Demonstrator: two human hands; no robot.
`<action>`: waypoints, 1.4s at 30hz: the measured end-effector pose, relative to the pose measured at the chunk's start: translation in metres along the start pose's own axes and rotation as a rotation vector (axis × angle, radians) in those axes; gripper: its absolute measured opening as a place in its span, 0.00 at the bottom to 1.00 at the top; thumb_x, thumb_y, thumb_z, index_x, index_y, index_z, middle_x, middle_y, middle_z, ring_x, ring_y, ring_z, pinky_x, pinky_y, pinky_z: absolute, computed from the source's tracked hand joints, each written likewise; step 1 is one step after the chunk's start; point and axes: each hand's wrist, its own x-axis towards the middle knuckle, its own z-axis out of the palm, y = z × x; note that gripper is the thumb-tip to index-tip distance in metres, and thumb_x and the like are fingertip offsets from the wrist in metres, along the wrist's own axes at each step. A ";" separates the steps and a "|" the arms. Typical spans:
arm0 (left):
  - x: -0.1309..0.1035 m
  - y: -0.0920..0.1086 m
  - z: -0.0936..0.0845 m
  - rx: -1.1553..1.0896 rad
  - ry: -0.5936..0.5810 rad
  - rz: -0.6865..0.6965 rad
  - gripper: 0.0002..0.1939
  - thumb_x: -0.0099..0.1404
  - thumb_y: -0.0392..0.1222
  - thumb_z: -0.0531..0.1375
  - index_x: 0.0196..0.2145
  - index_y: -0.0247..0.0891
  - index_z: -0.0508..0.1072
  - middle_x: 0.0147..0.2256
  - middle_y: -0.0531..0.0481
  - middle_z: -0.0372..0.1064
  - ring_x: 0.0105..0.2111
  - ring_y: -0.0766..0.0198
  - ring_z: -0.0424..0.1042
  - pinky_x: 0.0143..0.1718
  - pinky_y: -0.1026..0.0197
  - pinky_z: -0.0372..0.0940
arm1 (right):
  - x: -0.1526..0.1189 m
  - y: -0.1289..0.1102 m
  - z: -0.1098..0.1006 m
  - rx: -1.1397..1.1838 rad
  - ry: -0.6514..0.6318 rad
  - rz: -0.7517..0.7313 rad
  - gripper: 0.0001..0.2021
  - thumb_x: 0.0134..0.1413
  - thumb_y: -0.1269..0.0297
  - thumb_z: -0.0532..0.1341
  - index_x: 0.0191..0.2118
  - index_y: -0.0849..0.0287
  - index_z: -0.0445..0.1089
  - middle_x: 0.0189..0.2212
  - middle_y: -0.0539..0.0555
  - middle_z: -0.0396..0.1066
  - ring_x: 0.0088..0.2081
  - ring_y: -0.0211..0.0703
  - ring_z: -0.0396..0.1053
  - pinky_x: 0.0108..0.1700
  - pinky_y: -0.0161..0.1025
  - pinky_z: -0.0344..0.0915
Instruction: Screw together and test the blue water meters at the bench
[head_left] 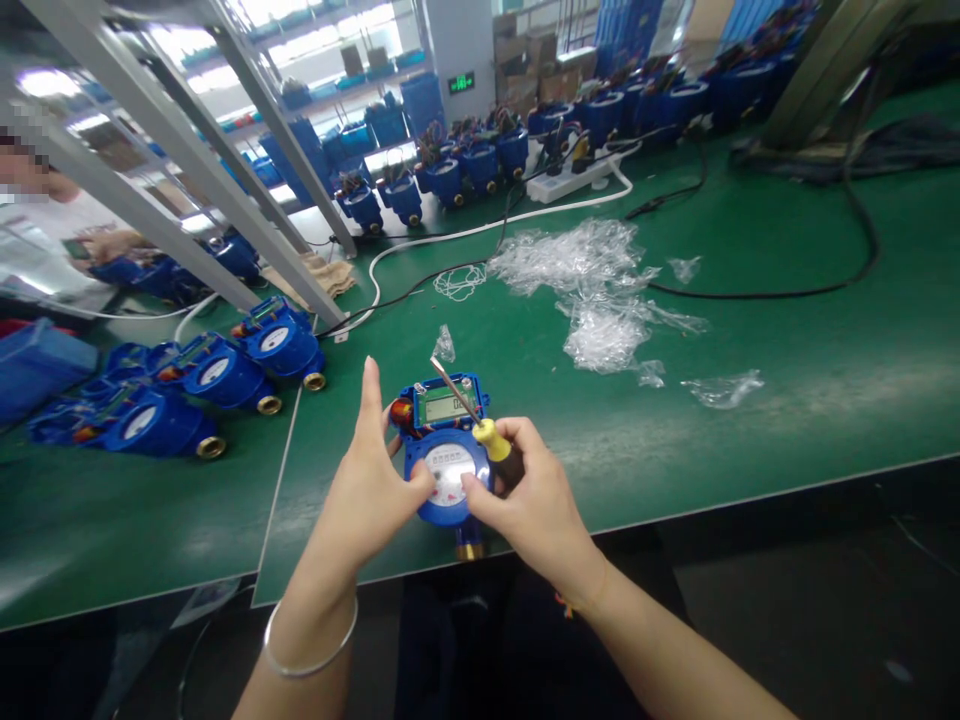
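Observation:
A blue water meter (448, 512) lies near the front edge of the green table, its brass fitting (469, 545) towards me. Its upper box is uncovered and shows a small display (448, 405) on a green circuit board. My left hand (375, 490) is at the meter's left side, thumb on the round dial (450, 472), index finger stretched up and apart, other fingers partly hidden behind the meter. My right hand (536, 500) holds a screwdriver (491, 440) with a yellow and dark handle; its metal shaft crosses above the display. The right thumb touches the dial's right part.
Several blue meters (214, 372) stand on the left. Clear plastic bags (600, 290) are heaped beyond the meter. A power strip (574, 178), cables and more meters (480, 165) line the back. A metal post (292, 140) rises at the left; another person's hand (112, 243) is behind it.

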 end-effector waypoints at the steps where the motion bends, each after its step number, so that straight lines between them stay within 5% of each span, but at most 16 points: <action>1: 0.000 0.000 0.001 0.001 -0.003 -0.032 0.62 0.50 0.30 0.67 0.72 0.53 0.34 0.73 0.42 0.34 0.65 0.42 0.60 0.60 0.46 0.66 | 0.000 0.000 0.000 -0.001 0.001 -0.003 0.17 0.47 0.62 0.66 0.43 0.55 0.64 0.33 0.49 0.71 0.30 0.40 0.68 0.33 0.36 0.64; 5: 0.000 0.001 0.005 -0.030 0.066 -0.098 0.64 0.50 0.31 0.66 0.71 0.56 0.28 0.73 0.44 0.30 0.67 0.41 0.55 0.61 0.43 0.64 | 0.000 0.001 0.001 0.000 0.011 -0.008 0.17 0.47 0.61 0.66 0.43 0.54 0.64 0.33 0.49 0.70 0.31 0.41 0.67 0.33 0.36 0.64; 12: -0.010 -0.006 0.007 0.003 0.042 -0.071 0.58 0.54 0.34 0.65 0.71 0.54 0.34 0.73 0.46 0.28 0.69 0.40 0.50 0.63 0.41 0.61 | 0.000 0.002 0.001 0.008 0.005 0.018 0.17 0.47 0.61 0.65 0.43 0.55 0.63 0.33 0.49 0.69 0.30 0.40 0.66 0.32 0.36 0.63; 15: -0.007 -0.003 0.003 0.194 0.084 0.103 0.58 0.55 0.42 0.70 0.71 0.53 0.37 0.73 0.47 0.20 0.71 0.40 0.42 0.69 0.37 0.47 | 0.000 0.004 0.001 0.015 -0.005 0.021 0.17 0.48 0.60 0.66 0.44 0.54 0.63 0.32 0.48 0.69 0.29 0.39 0.65 0.31 0.35 0.63; 20: 0.017 0.012 -0.006 0.437 0.091 0.499 0.54 0.49 0.48 0.76 0.68 0.52 0.54 0.73 0.49 0.35 0.72 0.42 0.27 0.71 0.37 0.27 | 0.001 0.008 0.000 0.049 -0.013 -0.001 0.17 0.48 0.62 0.66 0.44 0.53 0.63 0.32 0.47 0.69 0.28 0.38 0.65 0.31 0.35 0.64; 23: 0.026 0.012 -0.008 0.502 0.052 0.621 0.51 0.51 0.48 0.75 0.67 0.55 0.56 0.73 0.51 0.33 0.72 0.41 0.27 0.70 0.35 0.27 | 0.002 0.010 0.000 0.050 -0.014 -0.001 0.17 0.48 0.62 0.66 0.44 0.53 0.63 0.31 0.46 0.69 0.27 0.38 0.65 0.31 0.35 0.64; 27: 0.024 -0.001 -0.004 0.515 0.078 0.731 0.49 0.60 0.44 0.70 0.69 0.57 0.46 0.74 0.52 0.23 0.72 0.43 0.27 0.70 0.33 0.30 | 0.004 0.010 -0.001 0.051 -0.027 0.000 0.17 0.49 0.62 0.66 0.44 0.53 0.63 0.33 0.46 0.69 0.29 0.38 0.66 0.33 0.36 0.64; 36: 0.021 -0.003 0.000 0.487 0.137 0.810 0.52 0.59 0.43 0.70 0.69 0.62 0.43 0.73 0.59 0.20 0.72 0.47 0.25 0.71 0.33 0.30 | 0.004 0.011 0.000 0.038 -0.010 -0.020 0.18 0.48 0.62 0.66 0.45 0.53 0.63 0.33 0.46 0.69 0.31 0.39 0.66 0.35 0.35 0.64; 42: 0.017 -0.002 0.003 0.468 0.109 0.793 0.47 0.62 0.33 0.66 0.68 0.62 0.46 0.73 0.58 0.19 0.73 0.48 0.25 0.71 0.33 0.31 | 0.008 0.008 -0.001 0.035 -0.006 -0.015 0.16 0.49 0.62 0.65 0.44 0.54 0.63 0.32 0.46 0.68 0.30 0.38 0.65 0.34 0.35 0.63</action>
